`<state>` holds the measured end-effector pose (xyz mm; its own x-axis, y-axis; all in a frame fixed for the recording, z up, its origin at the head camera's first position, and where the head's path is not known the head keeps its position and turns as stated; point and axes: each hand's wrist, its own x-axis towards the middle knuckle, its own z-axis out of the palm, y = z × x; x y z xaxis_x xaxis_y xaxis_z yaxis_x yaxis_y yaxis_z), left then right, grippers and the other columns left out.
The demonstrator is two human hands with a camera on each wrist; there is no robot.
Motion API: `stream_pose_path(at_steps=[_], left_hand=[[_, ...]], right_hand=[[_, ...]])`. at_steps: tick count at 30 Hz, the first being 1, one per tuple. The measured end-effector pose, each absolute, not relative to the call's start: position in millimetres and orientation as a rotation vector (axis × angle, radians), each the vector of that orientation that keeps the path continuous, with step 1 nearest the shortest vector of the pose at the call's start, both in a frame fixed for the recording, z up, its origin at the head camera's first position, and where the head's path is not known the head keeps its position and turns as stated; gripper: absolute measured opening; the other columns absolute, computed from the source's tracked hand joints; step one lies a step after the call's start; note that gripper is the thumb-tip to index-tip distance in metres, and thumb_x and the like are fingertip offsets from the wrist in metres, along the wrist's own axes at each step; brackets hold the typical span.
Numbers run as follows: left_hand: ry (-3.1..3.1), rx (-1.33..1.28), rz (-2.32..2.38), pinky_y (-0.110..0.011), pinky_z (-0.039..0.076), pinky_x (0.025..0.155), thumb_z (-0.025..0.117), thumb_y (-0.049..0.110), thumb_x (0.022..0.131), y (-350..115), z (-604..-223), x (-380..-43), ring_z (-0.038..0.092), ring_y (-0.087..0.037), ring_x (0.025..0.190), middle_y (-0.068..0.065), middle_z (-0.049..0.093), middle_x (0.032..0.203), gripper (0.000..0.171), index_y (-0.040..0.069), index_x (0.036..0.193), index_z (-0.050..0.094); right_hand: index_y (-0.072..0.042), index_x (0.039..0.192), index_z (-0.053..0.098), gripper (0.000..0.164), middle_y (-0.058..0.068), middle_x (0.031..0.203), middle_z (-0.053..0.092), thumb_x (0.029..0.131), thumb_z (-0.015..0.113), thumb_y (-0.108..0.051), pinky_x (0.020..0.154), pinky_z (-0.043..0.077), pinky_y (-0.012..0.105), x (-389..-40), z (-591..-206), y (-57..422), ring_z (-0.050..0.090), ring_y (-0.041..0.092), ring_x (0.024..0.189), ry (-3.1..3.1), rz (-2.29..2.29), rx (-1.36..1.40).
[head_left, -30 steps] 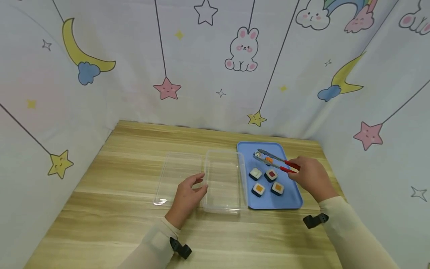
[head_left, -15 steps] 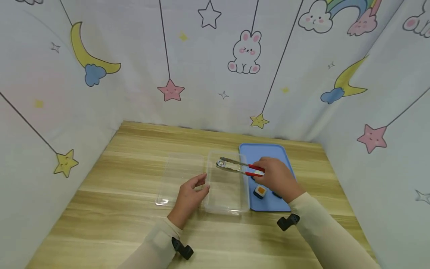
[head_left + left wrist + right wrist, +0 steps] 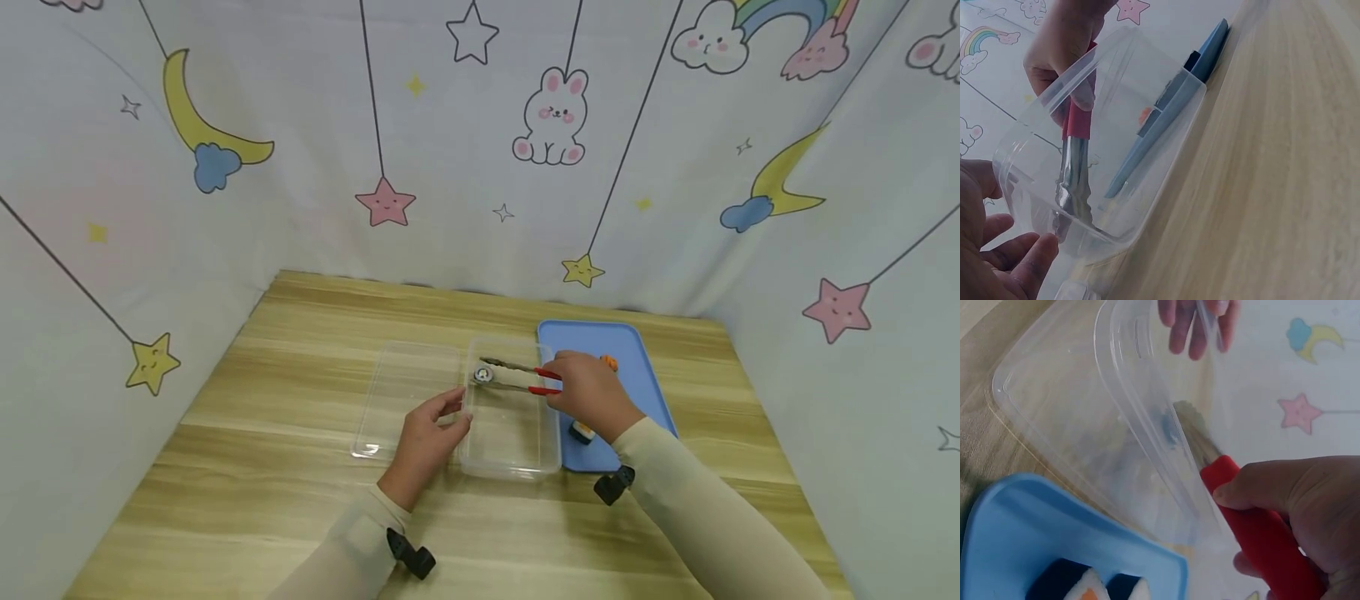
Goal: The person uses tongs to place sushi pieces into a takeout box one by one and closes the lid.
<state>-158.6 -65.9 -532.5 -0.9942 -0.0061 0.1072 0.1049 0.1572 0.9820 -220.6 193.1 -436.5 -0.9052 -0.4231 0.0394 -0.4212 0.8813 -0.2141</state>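
My right hand (image 3: 592,390) grips red-handled metal tongs (image 3: 517,387), which reach into a clear plastic container (image 3: 510,462). Between the tongs' tips, near the container's far left corner, is a small round sushi roll (image 3: 483,376); whether it touches the bottom I cannot tell. My left hand (image 3: 426,437) stands at the container's left wall, thumb and fingers spread, fingertips at the rim. In the left wrist view the tongs (image 3: 1074,181) point down inside the container (image 3: 1166,106). The right wrist view shows the red handle (image 3: 1260,544) in my right hand (image 3: 1322,512).
A blue tray (image 3: 637,367) lies right of the container, partly hidden by my right hand. On it are an orange-topped piece (image 3: 609,363) and a square sushi piece (image 3: 582,431). A clear lid (image 3: 401,392) lies left of the container. Printed curtains stand behind the table.
My right hand has moved left from the tray, bringing the sushi roll in the tongs into the container, then slightly farther left. My left hand has stayed at the container's left wall.
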Motion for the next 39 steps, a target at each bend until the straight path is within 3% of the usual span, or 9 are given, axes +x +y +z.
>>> stream_pose_path(at_steps=[6,16,20,29,39], left_hand=[[-2.299,-0.102,-2.055,-0.035,0.061,0.090,0.075,0.006,0.093,-65.2,-535.4,-158.8,0.067,-0.033,0.119,-0.020,0.066,0.134,0.044,-0.001,0.135,0.067],[-2.280,-0.100,-2.039,-0.033,0.062,0.088,0.075,0.002,0.091,-65.7,-530.5,-159.8,0.067,-0.038,0.118,-0.023,0.067,0.133,0.044,-0.003,0.134,0.067],[-2.306,-0.095,-2.002,-0.033,0.061,0.088,0.076,0.004,0.091,-68.8,-530.2,-159.2,0.067,-0.036,0.118,-0.022,0.067,0.133,0.044,-0.002,0.134,0.068],[-2.329,-0.101,-2.029,-0.034,0.061,0.091,0.076,0.007,0.093,-70.8,-532.0,-158.9,0.066,-0.033,0.121,-0.020,0.066,0.136,0.045,0.000,0.136,0.067],[-2.331,-0.094,-2.018,-0.035,0.061,0.092,0.075,0.007,0.093,-70.3,-532.9,-158.6,0.066,-0.032,0.120,-0.019,0.066,0.135,0.044,-0.001,0.135,0.067]], right_hand=[[-0.012,0.120,0.077,0.038,-0.003,0.095,0.067,0.083,0.086,-0.019,0.071,0.057,0.036,-210.9,-428.1,218.6,0.062,0.016,0.083,3.072,-0.510,-0.644],[0.001,0.127,0.071,0.046,0.018,0.107,0.070,0.087,0.083,-0.019,0.072,0.057,0.052,-197.0,-420.7,326.4,0.065,0.035,0.088,3.273,-0.636,-0.255],[0.004,0.122,0.072,0.045,0.020,0.101,0.070,0.086,0.085,-0.019,0.067,0.057,0.049,-194.2,-436.5,355.7,0.064,0.034,0.083,3.207,-0.602,-0.140],[0.004,0.123,0.073,0.042,0.025,0.113,0.070,0.089,0.082,-0.019,0.072,0.059,0.052,-190.9,-458.4,371.4,0.067,0.038,0.090,3.152,-0.619,-0.029],[0.004,0.118,0.075,0.036,0.022,0.105,0.072,0.087,0.083,-0.014,0.069,0.059,0.049,-189.2,-441.9,360.5,0.066,0.035,0.086,3.203,-0.679,-0.114]])
